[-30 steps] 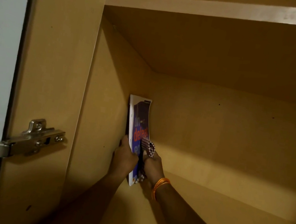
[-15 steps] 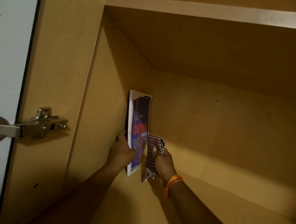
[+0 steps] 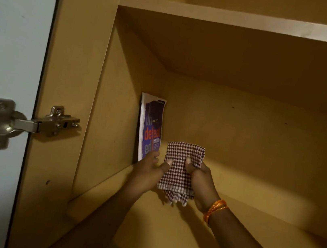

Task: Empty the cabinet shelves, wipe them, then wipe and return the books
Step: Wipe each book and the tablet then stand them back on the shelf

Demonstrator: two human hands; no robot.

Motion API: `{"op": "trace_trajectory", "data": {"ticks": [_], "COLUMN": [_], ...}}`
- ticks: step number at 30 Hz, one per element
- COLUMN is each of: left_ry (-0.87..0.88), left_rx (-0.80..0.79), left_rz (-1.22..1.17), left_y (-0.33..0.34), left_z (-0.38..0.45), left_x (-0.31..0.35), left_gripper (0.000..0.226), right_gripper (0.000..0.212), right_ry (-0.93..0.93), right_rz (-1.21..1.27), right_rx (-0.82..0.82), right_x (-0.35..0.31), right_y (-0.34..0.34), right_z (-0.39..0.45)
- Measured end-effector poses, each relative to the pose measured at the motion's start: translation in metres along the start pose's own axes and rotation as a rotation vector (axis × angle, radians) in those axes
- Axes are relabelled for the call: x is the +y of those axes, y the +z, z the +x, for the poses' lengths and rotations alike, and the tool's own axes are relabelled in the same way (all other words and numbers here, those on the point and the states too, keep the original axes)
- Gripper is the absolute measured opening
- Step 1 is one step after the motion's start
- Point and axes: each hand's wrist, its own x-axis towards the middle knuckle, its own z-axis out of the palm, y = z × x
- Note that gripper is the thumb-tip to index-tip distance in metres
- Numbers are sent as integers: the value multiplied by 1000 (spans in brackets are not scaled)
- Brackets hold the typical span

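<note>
A: What have the two hands got hold of?

B: Both are on the checked cloth (image 3: 181,167); the left hand (image 3: 147,171) has its thumb laid across the front of the cloth's left edge with the fingers curled round behind it; the right hand (image 3: 201,179) grips the right edge the same way, thumb in front, fingers wrapped behind; so each hand pinches the cloth between thumb and fingers, and the cloth hangs folded between them with its fringe drooping below the thumbs.

A: And the book?

B: The book (image 3: 151,127) stands upright just beyond the left hand's fingertips, in the far left corner of the shelf (image 3: 162,236); its back is against the cabinet's left side wall (image 3: 115,116), its purple cover with orange lettering faces right; its lower corner is hidden behind the left hand's knuckles, so I cannot tell whether those fingers touch it.

A: Anything by the right hand?

B: An orange thread band (image 3: 214,209) sits on the right wrist, below the fingers; to the right of those fingers only bare shelf board and the back panel show.

A: And further left?

B: Well to the left of both hands a metal hinge (image 3: 31,124) joins the cabinet frame to the pale open door (image 3: 9,58); above the fingers runs the front edge of the upper shelf (image 3: 248,20).
</note>
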Motion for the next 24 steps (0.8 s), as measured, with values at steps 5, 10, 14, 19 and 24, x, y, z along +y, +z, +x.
{"op": "trace_trajectory", "data": {"ticks": [5, 10, 14, 19, 24], "left_ry": [-32, 85, 143, 163, 185], "left_rx": [-217, -271, -307, -404, -499], "left_rz": [-303, -338, -292, -379, -395], "left_y": [16, 34, 44, 57, 68], "left_z": [-29, -54, -86, -137, -199], "left_x": [13, 22, 27, 29, 32], "left_gripper": [32, 14, 23, 30, 35], "right_gripper": [24, 27, 36, 37, 26], "right_ry": [-10, -22, 7, 36, 61], "right_rz": [19, -63, -7, 70, 98], "right_rx": [20, 157, 283, 421, 567], "right_x": [-23, -36, -40, -40, -35], "right_y": [-14, -25, -31, -31, -42], "right_z": [-53, -105, -155, -230, -299]}}
